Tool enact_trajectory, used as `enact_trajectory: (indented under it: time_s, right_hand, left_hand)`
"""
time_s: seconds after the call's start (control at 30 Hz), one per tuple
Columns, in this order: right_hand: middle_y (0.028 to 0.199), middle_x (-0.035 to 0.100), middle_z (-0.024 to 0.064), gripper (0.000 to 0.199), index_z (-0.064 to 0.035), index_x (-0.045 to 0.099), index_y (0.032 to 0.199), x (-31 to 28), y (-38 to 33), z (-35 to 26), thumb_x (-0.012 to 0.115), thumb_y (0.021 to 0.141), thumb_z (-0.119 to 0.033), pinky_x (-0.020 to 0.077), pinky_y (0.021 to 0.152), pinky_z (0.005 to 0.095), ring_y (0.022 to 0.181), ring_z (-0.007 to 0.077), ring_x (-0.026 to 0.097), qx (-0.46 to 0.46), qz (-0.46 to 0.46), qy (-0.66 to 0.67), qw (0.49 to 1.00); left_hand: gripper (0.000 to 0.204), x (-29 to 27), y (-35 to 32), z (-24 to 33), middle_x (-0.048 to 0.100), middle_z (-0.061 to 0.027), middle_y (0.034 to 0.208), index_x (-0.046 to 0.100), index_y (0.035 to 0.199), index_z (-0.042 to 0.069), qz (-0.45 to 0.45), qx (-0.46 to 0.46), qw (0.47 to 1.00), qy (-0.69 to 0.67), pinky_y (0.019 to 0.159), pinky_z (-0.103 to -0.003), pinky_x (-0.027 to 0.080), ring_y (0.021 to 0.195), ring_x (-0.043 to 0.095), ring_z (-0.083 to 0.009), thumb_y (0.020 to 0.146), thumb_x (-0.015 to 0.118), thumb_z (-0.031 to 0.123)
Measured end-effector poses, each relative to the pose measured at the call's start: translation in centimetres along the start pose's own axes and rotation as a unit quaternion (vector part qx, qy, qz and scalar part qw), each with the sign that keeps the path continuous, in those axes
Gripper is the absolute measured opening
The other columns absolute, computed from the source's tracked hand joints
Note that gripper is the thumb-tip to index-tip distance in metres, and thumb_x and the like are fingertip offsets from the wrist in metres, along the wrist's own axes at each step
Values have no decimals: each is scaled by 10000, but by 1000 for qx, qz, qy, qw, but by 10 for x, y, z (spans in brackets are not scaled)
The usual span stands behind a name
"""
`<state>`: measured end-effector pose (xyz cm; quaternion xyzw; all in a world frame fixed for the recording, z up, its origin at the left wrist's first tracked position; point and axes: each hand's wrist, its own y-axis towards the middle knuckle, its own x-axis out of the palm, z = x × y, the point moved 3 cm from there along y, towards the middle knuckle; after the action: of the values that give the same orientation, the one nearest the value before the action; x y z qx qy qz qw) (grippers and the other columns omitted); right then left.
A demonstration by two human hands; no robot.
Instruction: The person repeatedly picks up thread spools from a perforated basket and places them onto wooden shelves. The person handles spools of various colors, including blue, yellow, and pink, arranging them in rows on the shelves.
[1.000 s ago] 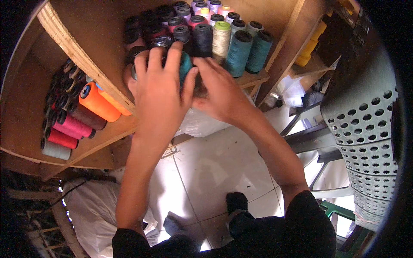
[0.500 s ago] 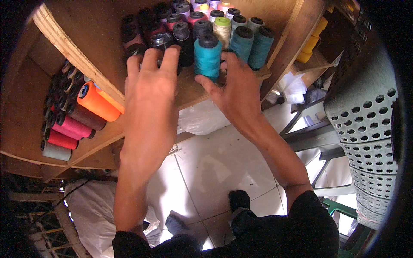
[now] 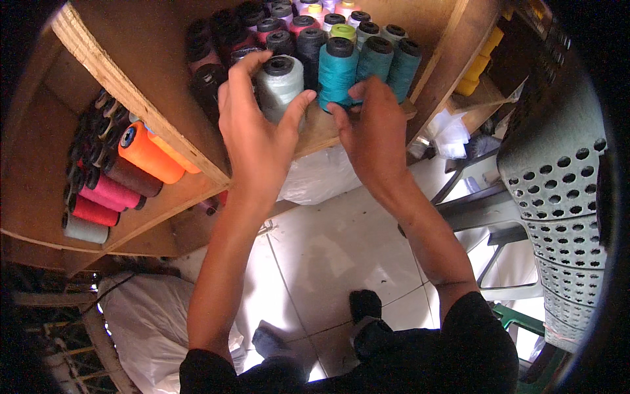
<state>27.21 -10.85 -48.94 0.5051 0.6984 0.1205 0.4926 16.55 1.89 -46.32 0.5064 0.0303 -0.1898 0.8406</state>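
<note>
My left hand (image 3: 259, 141) is curved around a white spool of thread (image 3: 282, 82), thumb on its right side and fingers on its left. The spool stands upright near the shelf's front edge. My right hand (image 3: 377, 134) grips the lower part of a turquoise thread spool (image 3: 336, 75) between thumb and fingers; its other fingers are curled out of sight. Directly right of that spool are two darker teal spools (image 3: 375, 59). Behind stand a black spool (image 3: 310, 46) and a spool with a lime-green top (image 3: 343, 31).
Wooden partitions (image 3: 131, 92) frame the shelf. In the left compartment lie several spools, among them an orange one (image 3: 151, 154). A grey perforated plastic chair (image 3: 558, 184) stands at right. Below are a white sack (image 3: 147, 315), clear plastic (image 3: 318, 174) and tiled floor (image 3: 328, 256).
My left hand has moved right, and the white spool now shows in it. The turquoise spool has shifted right with my right hand, beside the teal ones.
</note>
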Motion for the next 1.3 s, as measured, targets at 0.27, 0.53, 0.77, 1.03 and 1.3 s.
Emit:
enact_trajectory:
  time_s: [0.27,0.53,0.77,1.03,1.3]
  right_hand:
    - [824,645,138,260,27,609,1016,0,-4,-4,772,844,-81,551,654,341,736,253,686,-19,-32,76,996]
    - [890,677,181,410,8,632,1059,13,-5,-29,810,788,-242,551,683,428,796,330,694,-68,-64,111,989]
    - [867,700,163,496,15,665,1038,24,-8,-22,863,772,-355,555,633,389,708,313,706,-72,-20,3,997]
    - [809,665,209,393,4,560,924,5,0,-38,794,816,-292,569,624,464,707,394,693,4,-59,-86,995]
    - [793,659,201,335,-21,551,918,17,-6,-24,775,828,-254,563,619,468,703,386,690,-76,-44,-57,994]
  left_hand:
    - [980,-6,-40,7,322,-380,1408,143,1591,-13,-105,-48,987,114,1008,-486,449,1160,533,-499,837,764,69]
    - [957,1,-51,-5,494,-324,1237,52,1550,-139,-119,-38,991,42,992,-493,423,1135,519,-487,800,644,-84]
    - [859,-3,-60,-3,422,-314,1316,222,1501,-139,-144,-17,982,119,1025,-520,395,1181,471,-487,770,664,-50]
    - [511,-35,6,29,560,-200,1205,540,1205,-36,-145,130,864,464,954,-490,446,1166,550,-386,717,690,-18]
    - [499,-30,21,4,605,-197,1171,568,1230,6,-190,149,781,576,956,-476,492,1043,656,-358,784,735,153]
